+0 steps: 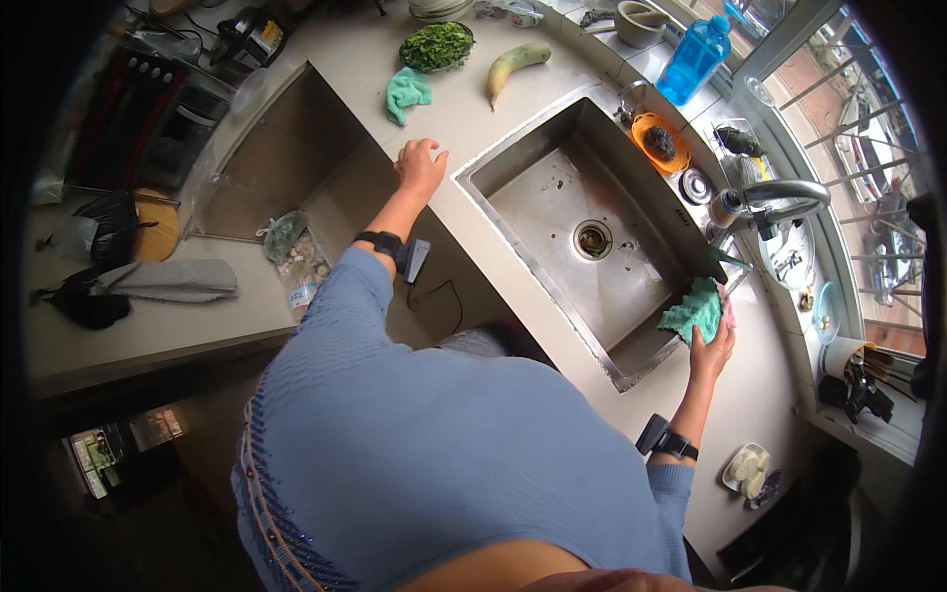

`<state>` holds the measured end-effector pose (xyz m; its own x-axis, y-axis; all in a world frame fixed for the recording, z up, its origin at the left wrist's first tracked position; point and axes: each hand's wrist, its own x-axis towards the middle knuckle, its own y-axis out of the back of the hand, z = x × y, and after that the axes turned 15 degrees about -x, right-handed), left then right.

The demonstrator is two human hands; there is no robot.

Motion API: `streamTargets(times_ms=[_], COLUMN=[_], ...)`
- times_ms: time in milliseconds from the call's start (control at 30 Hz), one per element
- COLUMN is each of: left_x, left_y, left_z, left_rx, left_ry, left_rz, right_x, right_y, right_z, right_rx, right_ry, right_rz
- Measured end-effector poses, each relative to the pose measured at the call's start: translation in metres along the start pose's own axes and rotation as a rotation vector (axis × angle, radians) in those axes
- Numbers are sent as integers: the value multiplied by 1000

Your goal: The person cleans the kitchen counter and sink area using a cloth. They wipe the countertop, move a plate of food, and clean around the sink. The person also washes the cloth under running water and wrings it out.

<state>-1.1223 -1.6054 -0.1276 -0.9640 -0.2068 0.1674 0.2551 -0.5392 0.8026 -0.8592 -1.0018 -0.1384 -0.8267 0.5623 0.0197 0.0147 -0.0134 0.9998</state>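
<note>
My right hand grips a green cloth at the right corner of the steel sink. A pink cloth or edge shows beside the green one, and part of the bundle hangs over the sink's rim. My left hand is at the counter's front edge, left of the sink, with its fingers loosely bent, thumb apart and nothing in it. Beyond that hand a second green cloth lies crumpled on the counter. Dark scraps sit in the sink drain, and small bits dot the basin floor.
A curved gourd-like vegetable and a plate of chopped greens lie at the back. Behind the sink stand a faucet, an orange dish with a scrubber and a blue bottle. A bowl of pale pieces sits at right.
</note>
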Motion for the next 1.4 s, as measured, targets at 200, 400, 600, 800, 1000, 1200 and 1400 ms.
streamTargets(times_ms=[200,400,600,800,1000,1200,1400], left_x=[-41,-17,72,177,230,258,289], left_y=[23,7,-22,-32,-42,-70,-119], left_z=[-13,-31,-36,-28,-33,-29,5], left_rx=[59,-8,-194,-462,-536,-452,-419], left_ry=[-33,-20,-218,-442,-463,-641,-582], left_rz=[-75,-92,-154,-142,-281,-164,-336], right_x=[32,9,-4,28,107,172,219], right_y=[-45,-40,13,-16,-61,-66,-77], right_z=[18,-52,-285,-535,-622,-642,-629], right_rx=[-109,447,892,425,122,62,-52], right_ry=[94,36,112,630,657,642,410], right_rz=[-29,-63,-7,79,115,139,212])
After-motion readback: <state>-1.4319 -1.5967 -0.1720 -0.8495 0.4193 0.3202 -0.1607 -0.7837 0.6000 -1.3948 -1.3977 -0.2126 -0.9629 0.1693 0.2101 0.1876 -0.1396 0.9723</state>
